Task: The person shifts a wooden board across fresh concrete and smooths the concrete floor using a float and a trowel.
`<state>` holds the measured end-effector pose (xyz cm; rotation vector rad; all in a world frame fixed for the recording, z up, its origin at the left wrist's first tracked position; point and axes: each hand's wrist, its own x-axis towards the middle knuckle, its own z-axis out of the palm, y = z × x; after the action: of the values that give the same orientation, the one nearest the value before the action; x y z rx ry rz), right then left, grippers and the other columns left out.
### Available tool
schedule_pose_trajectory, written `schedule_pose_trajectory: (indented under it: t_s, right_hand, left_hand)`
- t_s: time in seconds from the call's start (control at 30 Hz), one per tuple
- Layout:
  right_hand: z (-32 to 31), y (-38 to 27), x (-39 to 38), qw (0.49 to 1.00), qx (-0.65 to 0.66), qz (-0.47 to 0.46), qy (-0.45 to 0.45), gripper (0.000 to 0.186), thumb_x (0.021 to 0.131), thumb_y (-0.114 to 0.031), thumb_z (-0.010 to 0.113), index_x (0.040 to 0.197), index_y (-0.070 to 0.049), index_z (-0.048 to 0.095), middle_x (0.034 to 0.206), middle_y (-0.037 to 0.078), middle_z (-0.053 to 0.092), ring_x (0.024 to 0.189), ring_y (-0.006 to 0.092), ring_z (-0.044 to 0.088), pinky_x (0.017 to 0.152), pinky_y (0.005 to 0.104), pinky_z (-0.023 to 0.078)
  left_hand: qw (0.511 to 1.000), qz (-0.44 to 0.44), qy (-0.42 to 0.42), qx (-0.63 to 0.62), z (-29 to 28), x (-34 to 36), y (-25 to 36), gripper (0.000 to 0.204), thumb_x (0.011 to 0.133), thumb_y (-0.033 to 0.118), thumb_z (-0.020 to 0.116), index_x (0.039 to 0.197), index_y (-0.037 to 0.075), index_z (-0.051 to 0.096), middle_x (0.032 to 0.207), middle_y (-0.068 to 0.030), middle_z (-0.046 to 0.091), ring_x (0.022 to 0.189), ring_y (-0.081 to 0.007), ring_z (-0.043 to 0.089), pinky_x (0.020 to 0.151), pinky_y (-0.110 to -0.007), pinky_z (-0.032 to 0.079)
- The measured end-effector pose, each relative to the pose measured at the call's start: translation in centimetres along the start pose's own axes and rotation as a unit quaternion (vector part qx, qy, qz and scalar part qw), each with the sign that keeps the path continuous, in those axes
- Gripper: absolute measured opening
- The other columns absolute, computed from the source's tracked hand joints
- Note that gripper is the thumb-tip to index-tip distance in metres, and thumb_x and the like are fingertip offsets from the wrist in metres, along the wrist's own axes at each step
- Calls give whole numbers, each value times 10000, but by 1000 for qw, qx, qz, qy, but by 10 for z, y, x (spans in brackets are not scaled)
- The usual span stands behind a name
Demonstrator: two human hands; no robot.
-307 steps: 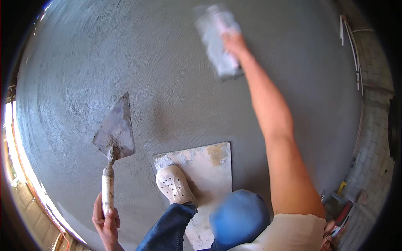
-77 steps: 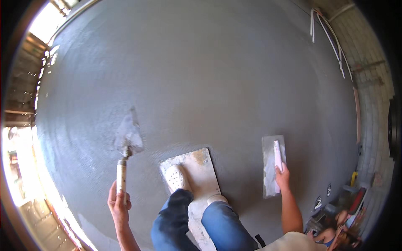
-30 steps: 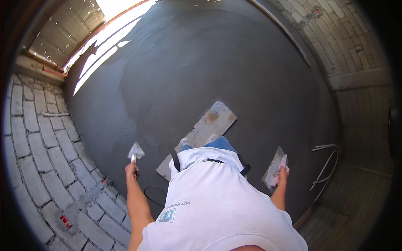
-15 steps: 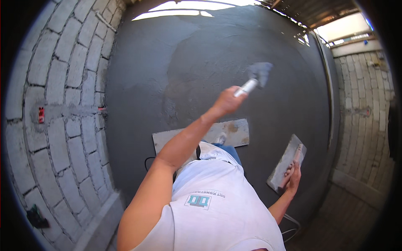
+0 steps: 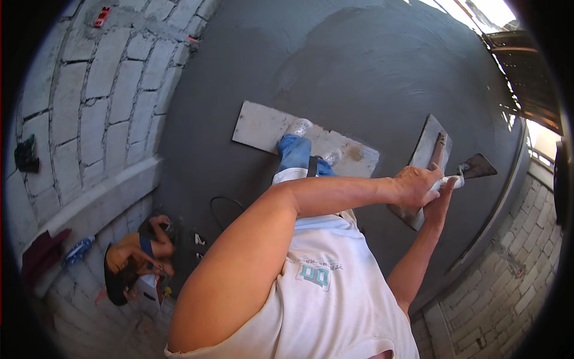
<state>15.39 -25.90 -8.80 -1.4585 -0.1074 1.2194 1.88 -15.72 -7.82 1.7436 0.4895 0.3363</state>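
Observation:
My left hand (image 5: 417, 186) is closed on the handle of a pointed trowel (image 5: 478, 166), reaching across my body to my right side. My right hand (image 5: 439, 206) is partly hidden beneath it, closed on the handle of a rectangular steel float (image 5: 431, 128); the two hands and tools overlap. My feet, in pale shoes, are on a worn board (image 5: 257, 122) lying on the smoothed grey cement floor (image 5: 341, 60).
At the lower left another person (image 5: 128, 254) crouches by a block wall (image 5: 95, 119), where dark red cloth (image 5: 45, 254) hangs. A dark cable (image 5: 216, 206) lies near the board. Bright gaps show at upper right; another block wall (image 5: 520, 257) is at right.
My left hand has swung from the left side across to meet my right hand and float. The view has turned, bringing the crouching person in at lower left and shifting the board upward.

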Motion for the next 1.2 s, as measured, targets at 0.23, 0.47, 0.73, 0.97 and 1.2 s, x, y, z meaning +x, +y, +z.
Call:
schedule_pose_trajectory:
  t_s: [0.23, 0.47, 0.73, 0.97, 1.2]
  right_hand:
    - [-17, 37, 30, 997, 34, 65, -18, 458, 948, -403, 498, 1111, 16, 584, 962, 87, 614, 894, 189, 602, 833, 329, 485]
    - [-65, 71, 4, 987, 110, 82, 88, 386, 894, -368, 553, 987, 5, 585, 700, 37, 525, 607, 131, 525, 580, 291, 475]
    - [-93, 166, -146, 930, 86, 105, 342, 397, 863, -388, 581, 972, -6, 606, 721, 42, 542, 627, 150, 560, 581, 288, 484]
    - [22, 287, -276, 822, -4, 249, 513, 395, 729, -364, 678, 882, -1, 653, 760, 42, 564, 669, 162, 529, 630, 307, 419]
    - [125, 374, -319, 737, 109, 276, 607, 366, 658, -306, 704, 813, 20, 636, 718, 44, 565, 628, 167, 534, 587, 322, 420]
  left_hand:
    - [995, -82, -37, 51, 13, -16, -17, 543, 835, 314, 643, 1259, 28, 459, 1057, -249, 631, 976, -416, 620, 857, -483, 487]
    - [973, -157, -28, 164, -86, -33, -97, 590, 832, 423, 644, 1258, 31, 534, 1218, -224, 587, 1136, -368, 566, 957, -435, 454]
    - [871, -392, 49, 292, -348, -214, -274, 333, 815, 351, 672, 859, 21, 666, 817, -155, 680, 776, -285, 653, 709, -386, 491]
    - [852, -478, 37, 210, -472, -301, -337, 482, 851, 378, 694, 569, 54, 477, 566, -34, 505, 490, -136, 460, 473, -313, 412]
    - [864, -486, -54, 121, -461, -184, -315, 303, 902, 357, 656, 746, 146, 504, 616, 30, 481, 483, -73, 461, 396, -216, 317]
